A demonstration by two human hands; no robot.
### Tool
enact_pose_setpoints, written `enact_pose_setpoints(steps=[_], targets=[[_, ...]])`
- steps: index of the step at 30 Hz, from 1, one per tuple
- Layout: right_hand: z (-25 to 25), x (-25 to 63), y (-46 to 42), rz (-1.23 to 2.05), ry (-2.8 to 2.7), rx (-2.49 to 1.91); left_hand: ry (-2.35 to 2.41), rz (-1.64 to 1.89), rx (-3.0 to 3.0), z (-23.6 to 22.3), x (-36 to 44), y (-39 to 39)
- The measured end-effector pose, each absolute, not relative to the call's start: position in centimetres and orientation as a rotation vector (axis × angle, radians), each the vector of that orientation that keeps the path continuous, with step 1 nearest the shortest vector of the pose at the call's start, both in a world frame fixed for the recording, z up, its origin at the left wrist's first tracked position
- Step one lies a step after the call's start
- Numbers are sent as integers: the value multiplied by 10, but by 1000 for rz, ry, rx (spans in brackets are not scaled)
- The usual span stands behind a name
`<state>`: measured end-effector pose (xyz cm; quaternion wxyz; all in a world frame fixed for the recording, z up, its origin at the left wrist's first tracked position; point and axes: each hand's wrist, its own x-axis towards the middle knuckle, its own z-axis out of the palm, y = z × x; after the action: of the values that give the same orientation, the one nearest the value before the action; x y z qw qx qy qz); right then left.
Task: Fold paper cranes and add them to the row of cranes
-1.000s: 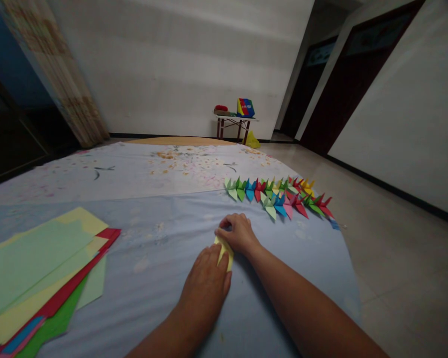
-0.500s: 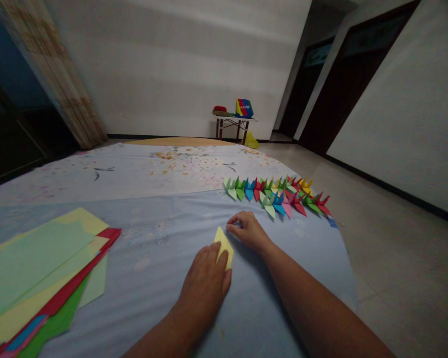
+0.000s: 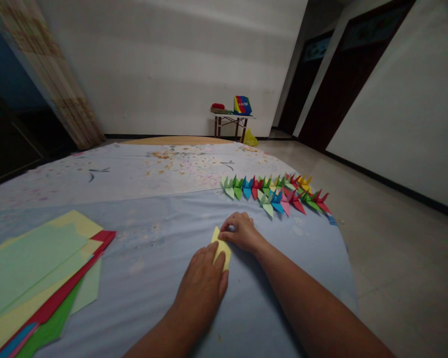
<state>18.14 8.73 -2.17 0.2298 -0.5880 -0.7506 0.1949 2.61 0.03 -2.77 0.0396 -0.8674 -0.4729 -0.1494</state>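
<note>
A small piece of folded yellow paper lies on the blue cloth in front of me, its pointed tip facing away. My left hand presses it to the table, fingers across its left side and thumb along the lower right, so part of it is hidden. At its upper right edge, the thumb and index finger of my right hand are closed in a pinch on the paper. Beyond my right hand stand several folded paper cranes in green, blue, red, pink and yellow, set close together in two rows.
Loose coloured paper sheets lie overlapping at the left. A pale flowered cloth covers the far part of the round table. By the wall, a small table bears a colourful box. Tiled floor shows at the right.
My right hand has moved left and its fingertips have come onto the upper edge of the yellow paper. My left hand stays pressed on it. The view has shifted slightly.
</note>
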Motion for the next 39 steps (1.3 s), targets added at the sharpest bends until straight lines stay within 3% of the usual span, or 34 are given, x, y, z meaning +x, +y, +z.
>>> enact_pose_setpoints(steps=[9, 17, 25, 39], targets=[[-21, 174, 89, 487, -2028, -1744, -1433, -455, -2650, -30, 27, 1], [-19, 174, 96, 244, -1951, -1716, -1529, -483, -2719, -18, 26, 1], [-1, 187, 82, 667, -2242, -1563, -1524, -619, -2710, -23, 23, 1], [-12, 173, 85, 776, -2167, -1620, -1509, -510, -2623, -31, 25, -3]])
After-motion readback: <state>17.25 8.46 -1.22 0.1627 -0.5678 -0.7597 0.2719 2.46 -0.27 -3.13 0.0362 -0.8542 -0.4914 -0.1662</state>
